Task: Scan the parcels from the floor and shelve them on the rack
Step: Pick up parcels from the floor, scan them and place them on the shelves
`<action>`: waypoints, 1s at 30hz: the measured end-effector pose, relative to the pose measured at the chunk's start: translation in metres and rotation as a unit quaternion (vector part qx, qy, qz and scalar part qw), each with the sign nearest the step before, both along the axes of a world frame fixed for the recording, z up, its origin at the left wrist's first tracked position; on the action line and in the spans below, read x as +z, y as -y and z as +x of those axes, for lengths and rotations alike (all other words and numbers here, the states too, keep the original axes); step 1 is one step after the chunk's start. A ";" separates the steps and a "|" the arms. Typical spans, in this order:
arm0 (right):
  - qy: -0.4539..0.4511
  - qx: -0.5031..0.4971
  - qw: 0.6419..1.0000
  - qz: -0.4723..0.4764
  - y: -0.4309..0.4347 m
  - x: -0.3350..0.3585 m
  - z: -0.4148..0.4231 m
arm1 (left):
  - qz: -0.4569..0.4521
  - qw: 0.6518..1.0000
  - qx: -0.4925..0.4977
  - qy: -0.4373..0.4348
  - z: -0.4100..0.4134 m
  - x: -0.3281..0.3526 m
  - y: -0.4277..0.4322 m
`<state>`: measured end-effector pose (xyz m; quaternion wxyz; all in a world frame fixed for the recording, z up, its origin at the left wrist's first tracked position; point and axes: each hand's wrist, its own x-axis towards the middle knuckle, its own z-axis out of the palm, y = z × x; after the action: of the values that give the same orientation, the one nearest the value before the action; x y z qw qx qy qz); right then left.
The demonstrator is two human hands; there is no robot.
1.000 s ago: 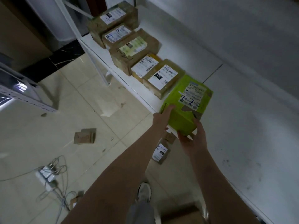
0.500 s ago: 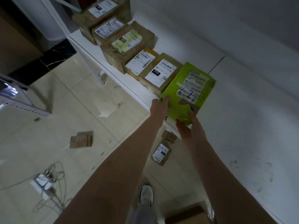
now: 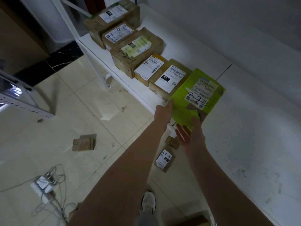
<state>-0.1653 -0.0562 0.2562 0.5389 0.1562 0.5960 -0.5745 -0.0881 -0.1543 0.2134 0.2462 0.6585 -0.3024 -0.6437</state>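
**Sitting on rack shelf [image 3: 244, 128]: green parcel [image 3: 187, 101], both hands slack**

- green parcel lies flat at the shelf's front edge. White label faces up, with handwritten marks across it.
- its far-left side is right up against the brown "010" box [image 3: 169, 79], the next one in the row.
- left hand [image 3: 162, 111]: fingers out straight, tips on the parcel's left corner. No wrap, no pinch.
- right hand [image 3: 187, 134]: palm open and turned inward, fingers straight, at the parcel's near corner. Can't tell if it actually touches.
- row continues along the front edge toward the shelf's left end:
  - yellow box [image 3: 149, 67] with a white label
  - big brown box [image 3: 135, 51] with a pale green label
  - two more brown boxes [image 3: 114, 18], stacked close at the left corner beside the white rack post [image 3: 91, 59]
- on the floor below the shelf edge:
  - labelled parcel [image 3: 164, 159]
  - small plain box [image 3: 172, 141] just beyond it
  - marked brown box [image 3: 83, 144], well apart to the left
- power strip [image 3: 43, 185] with tangled cables sits near the bottom left of the floor.
- one shoe [image 3: 148, 203] shows between the forearms.
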 end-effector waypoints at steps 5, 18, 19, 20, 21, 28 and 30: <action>-0.014 0.032 0.999 0.040 0.002 -0.005 0.035 | 0.016 0.999 0.034 0.034 0.057 -0.015 -0.010; -0.006 0.292 0.952 0.088 0.007 -0.058 0.198 | 0.074 0.973 0.146 0.166 0.286 -0.074 -0.059; -0.010 0.314 0.945 0.093 0.009 -0.065 0.212 | 0.070 0.971 0.144 0.178 0.302 -0.076 -0.063; -0.017 0.337 0.936 0.096 0.010 -0.071 0.226 | 0.066 0.969 0.141 0.191 0.318 -0.079 -0.067; -0.024 0.358 0.929 0.094 0.011 -0.078 0.240 | 0.062 0.967 0.137 0.203 0.333 -0.082 -0.072; -0.139 0.479 0.864 0.068 0.009 -0.170 0.334 | 0.098 0.953 0.102 0.268 0.427 -0.130 -0.099; -0.201 0.541 0.815 0.061 0.008 -0.203 0.357 | 0.110 0.952 0.099 0.269 0.446 -0.153 -0.107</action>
<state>0.1918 -0.0645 0.0532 0.6201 -0.2780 0.7132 -0.1720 0.3583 -0.0470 0.0603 0.1446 0.8569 -0.2180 -0.4441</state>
